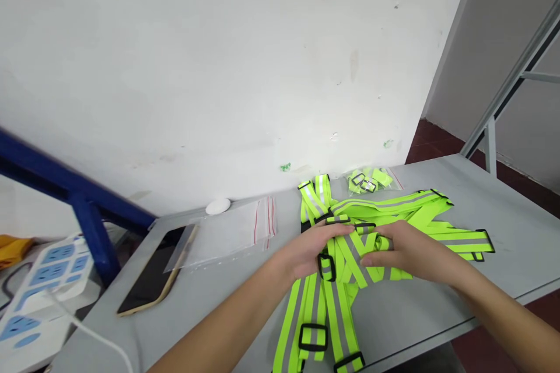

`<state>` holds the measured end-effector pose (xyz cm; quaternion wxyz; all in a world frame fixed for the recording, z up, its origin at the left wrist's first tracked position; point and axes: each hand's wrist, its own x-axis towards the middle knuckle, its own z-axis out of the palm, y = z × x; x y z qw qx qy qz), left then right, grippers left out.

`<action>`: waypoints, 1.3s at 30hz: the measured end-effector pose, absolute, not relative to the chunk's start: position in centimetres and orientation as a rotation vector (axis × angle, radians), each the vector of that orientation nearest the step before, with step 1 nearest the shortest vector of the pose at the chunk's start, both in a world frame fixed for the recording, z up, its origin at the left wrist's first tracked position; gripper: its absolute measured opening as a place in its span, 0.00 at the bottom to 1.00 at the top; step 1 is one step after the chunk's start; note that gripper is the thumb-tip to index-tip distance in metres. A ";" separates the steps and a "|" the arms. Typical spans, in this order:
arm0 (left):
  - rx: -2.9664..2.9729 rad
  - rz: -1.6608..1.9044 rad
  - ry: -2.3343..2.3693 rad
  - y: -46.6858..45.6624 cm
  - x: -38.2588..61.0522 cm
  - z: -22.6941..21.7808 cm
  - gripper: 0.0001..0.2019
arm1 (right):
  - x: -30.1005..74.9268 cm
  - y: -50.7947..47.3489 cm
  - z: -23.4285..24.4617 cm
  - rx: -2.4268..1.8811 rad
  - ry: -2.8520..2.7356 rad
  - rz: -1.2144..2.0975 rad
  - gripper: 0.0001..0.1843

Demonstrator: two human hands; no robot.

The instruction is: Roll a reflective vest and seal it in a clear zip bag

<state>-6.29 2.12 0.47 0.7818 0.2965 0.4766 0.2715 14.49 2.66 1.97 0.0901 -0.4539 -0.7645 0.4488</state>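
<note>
R fingers (391,229) part-hidden amid neon straps (350,259), btm bits cut off.

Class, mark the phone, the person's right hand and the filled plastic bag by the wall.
Phone (153,271), head view: middle of its dark screen.
Right hand (412,250), head view: back of the hand.
Filled plastic bag (371,180), head view: middle of its front.

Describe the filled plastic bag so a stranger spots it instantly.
Start at the gray table along the white wall. Behind the loose neon straps, by the wall, lies the clear bag. Unlike the flat bags farther left, it holds neon strap pieces.
</note>
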 end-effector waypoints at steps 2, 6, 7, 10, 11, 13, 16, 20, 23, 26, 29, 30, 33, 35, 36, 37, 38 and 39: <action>0.842 0.705 1.042 1.9 -6.4 1.0 0.22 | 14.3 3.6 2.1 -1.406 -2.246 1.290 0.22; 1.337 0.758 0.965 1.9 -6.7 2.3 0.22 | 14.2 5.4 2.3 -1.427 -2.136 1.172 0.30; 1.419 0.719 0.981 2.0 -6.8 2.6 0.21 | 14.2 5.7 2.3 -1.359 -2.139 1.213 0.31; 1.603 0.641 1.113 1.9 -6.7 3.1 0.17 | 14.1 6.7 2.0 -1.110 -2.187 1.469 0.21; 1.638 0.666 1.179 1.8 -6.6 3.0 0.17 | 14.0 7.0 1.9 -1.075 -2.185 1.520 0.17; 1.662 0.766 1.312 1.6 -6.2 2.4 0.16 | 13.8 7.4 1.6 -1.068 -2.152 1.546 0.15; 1.650 0.881 1.443 1.0 -5.7 0.8 0.17 | 13.5 7.7 1.3 -1.058 -2.105 1.568 0.15; 1.561 0.952 1.534 0.2 -5.8 -0.6 0.19 | 13.4 7.5 0.7 -1.123 -2.071 1.567 0.17; 1.419 1.084 1.553 -0.1 -6.1 -0.7 0.18 | 13.5 7.6 0.2 -1.232 -2.061 1.483 0.23; 1.283 1.206 1.516 0.1 -6.1 -0.4 0.16 | 13.2 7.8 0.1 -1.169 -2.086 1.557 0.24; 1.290 1.268 1.475 0.1 -6.0 -0.2 0.14 | 12.7 7.7 0.6 -1.200 -2.110 1.522 0.24; 1.329 1.274 1.475 0.0 -6.0 -0.1 0.13 | 12.5 7.7 0.7 -1.216 -2.118 1.480 0.25; 1.490 1.269 1.495 -0.6 -6.1 -0.2 0.15 | 12.2 7.5 0.9 -1.259 -2.068 1.386 0.31; 1.684 1.225 1.512 -0.9 -6.4 -0.6 0.19 | 11.9 7.5 0.7 -1.346 -1.952 1.362 0.38; 1.817 1.186 1.516 -1.0 -6.6 -1.0 0.23 | 11.7 7.4 0.5 -1.395 -1.883 1.365 0.41; 1.961 1.130 1.517 -1.0 -6.9 -1.4 0.29 | 11.5 7.4 0.2 -1.431 -1.821 1.382 0.44; 2.106 1.064 1.514 -0.9 -7.3 -1.9 0.35 | 11.2 7.3 0.0 -1.451 -1.772 1.414 0.45; 2.236 0.998 1.504 -0.8 -7.6 -2.4 0.41 | 11.0 7.2 -0.2 -1.464 -1.732 1.445 0.46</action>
